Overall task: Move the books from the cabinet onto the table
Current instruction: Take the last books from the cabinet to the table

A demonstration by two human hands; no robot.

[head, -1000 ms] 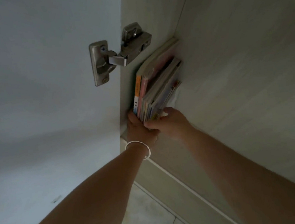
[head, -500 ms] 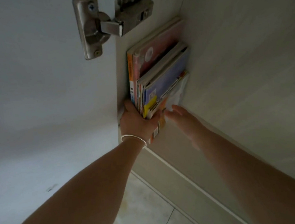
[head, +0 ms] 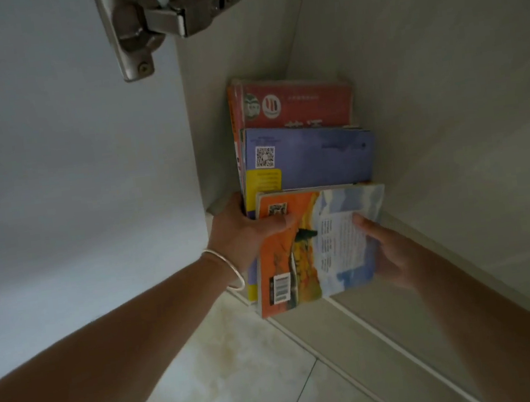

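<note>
Nearest book (head: 315, 248): orange and yellow cover art, pale blue-white panel with dark text, white barcode patch. Behind it a book (head: 318, 158) in lilac-blue with a yellow label and a QR square. Behind that, a red book (head: 305, 103) with round white logos. Cabinet wall (head: 441, 81) pale grey-beige. Hinge (head: 151, 25) silver. Bracelet (head: 228, 267) silver.

Books (head: 304, 150) stacked in cabinet (head: 427, 99) corner, against its left wall. Left hand (head: 244, 233) at stack's left edge, thumb over front book (head: 308, 248). Right hand (head: 385, 250) on that book's right side. Hinge (head: 163, 17) above-left, floor (head: 230, 370) below.
</note>
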